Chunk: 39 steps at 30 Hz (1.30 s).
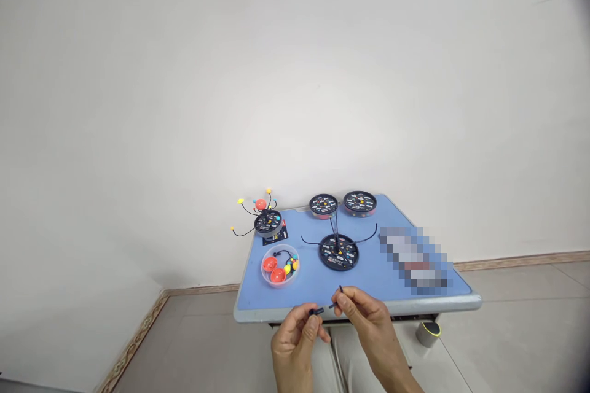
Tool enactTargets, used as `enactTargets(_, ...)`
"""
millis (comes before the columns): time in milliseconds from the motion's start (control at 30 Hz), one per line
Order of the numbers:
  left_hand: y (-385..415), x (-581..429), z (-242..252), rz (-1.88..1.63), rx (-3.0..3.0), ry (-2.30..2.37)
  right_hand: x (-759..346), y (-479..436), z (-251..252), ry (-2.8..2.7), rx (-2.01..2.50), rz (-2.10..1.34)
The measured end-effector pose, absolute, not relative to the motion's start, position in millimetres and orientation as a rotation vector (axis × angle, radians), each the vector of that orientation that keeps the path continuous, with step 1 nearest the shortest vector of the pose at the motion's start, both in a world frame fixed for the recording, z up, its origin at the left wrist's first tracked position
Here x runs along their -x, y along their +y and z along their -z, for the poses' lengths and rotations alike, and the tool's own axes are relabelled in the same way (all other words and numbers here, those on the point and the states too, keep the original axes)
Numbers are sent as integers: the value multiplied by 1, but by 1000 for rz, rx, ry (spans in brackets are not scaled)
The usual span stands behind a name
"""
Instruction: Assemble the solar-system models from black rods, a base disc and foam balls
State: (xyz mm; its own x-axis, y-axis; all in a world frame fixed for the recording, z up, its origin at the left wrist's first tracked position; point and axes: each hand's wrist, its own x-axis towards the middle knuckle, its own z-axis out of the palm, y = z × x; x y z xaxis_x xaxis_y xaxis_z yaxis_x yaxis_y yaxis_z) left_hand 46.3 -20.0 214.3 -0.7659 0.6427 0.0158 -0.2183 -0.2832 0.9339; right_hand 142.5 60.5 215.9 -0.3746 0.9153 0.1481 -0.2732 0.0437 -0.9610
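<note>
My left hand [297, 344] pinches a short dark connector piece [317, 311] at the table's front edge. Close beside it on the right, my right hand [366, 319] holds a thin dark rod [338, 299] between thumb and fingers. The two pieces are near each other, with a small gap between them. Beyond my hands, a round black base [338, 260] with curved black arms stands on the blue table [313, 288]. A clear bowl [280, 284] to its left contains red half-spheres [278, 275], small coloured balls [294, 265] and a black part.
At the back left stands an assembled planet model [267, 222] on a dark card [281, 237]. Two round containers [323, 204] [360, 202] are at the back. A blurred-out object [415, 261] lies on the right. Below the table is a grey cylinder [428, 334].
</note>
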Motion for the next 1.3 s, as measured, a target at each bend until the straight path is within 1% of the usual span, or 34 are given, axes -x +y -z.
enactTargets(333,-18,-49,-217,-2071,-541,1419,-141,61,-215,-1289,748,-1542)
enactTargets(700,-13,-48,-209,-2065,-586,1397,-140,61,-215,-1281,775,-1531)
enactTargets(1067,-7,-48,-204,-2073,-591,1438,-138,64,-206,-1293,818,-1495)
enactTargets(1300,-9,-49,-206,-2067,-589,1433,-139,62,-210,-1308,797,-1454)
